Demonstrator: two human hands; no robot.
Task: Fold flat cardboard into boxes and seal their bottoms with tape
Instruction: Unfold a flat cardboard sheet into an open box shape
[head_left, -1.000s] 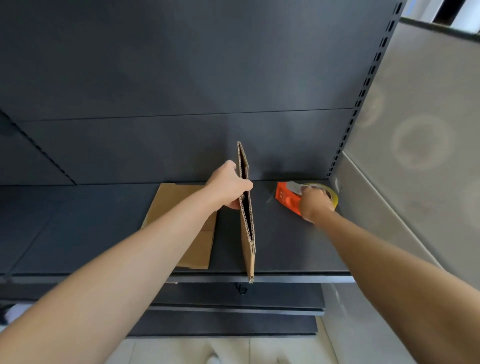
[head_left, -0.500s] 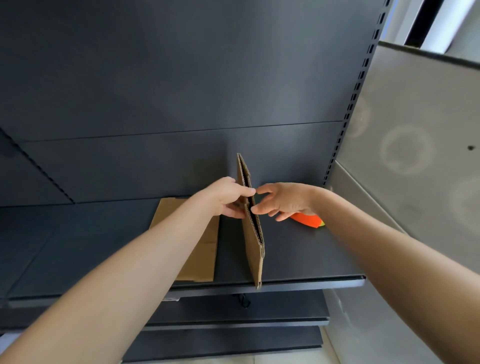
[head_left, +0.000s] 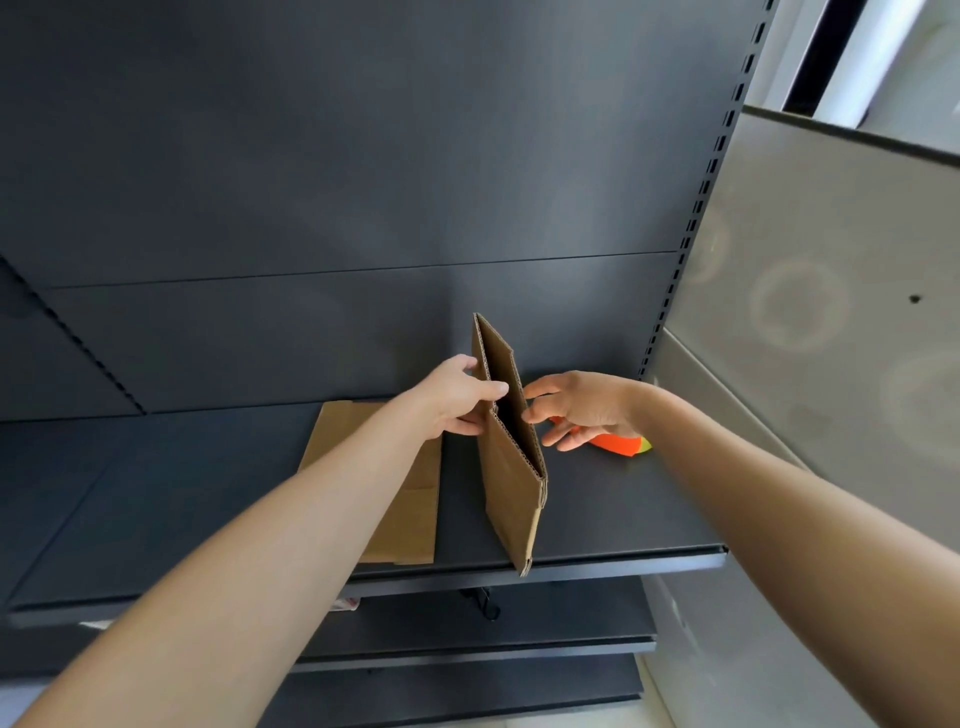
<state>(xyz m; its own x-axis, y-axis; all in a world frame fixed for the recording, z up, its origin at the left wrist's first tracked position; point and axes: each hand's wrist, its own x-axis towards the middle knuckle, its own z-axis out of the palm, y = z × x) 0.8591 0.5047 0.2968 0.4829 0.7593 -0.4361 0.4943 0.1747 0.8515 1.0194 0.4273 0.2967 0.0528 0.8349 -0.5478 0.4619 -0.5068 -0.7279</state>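
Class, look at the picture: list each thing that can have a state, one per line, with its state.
cardboard box: collapsed, standing on edge on the shelf, top barely parted.
flat cardboard: lying flat on the shelf, unfolded.
tape dispenser: lying on the shelf, not held.
left hand: pinching the cardboard box's left wall near the top.
right hand: open, fingertips at the cardboard box's right wall.
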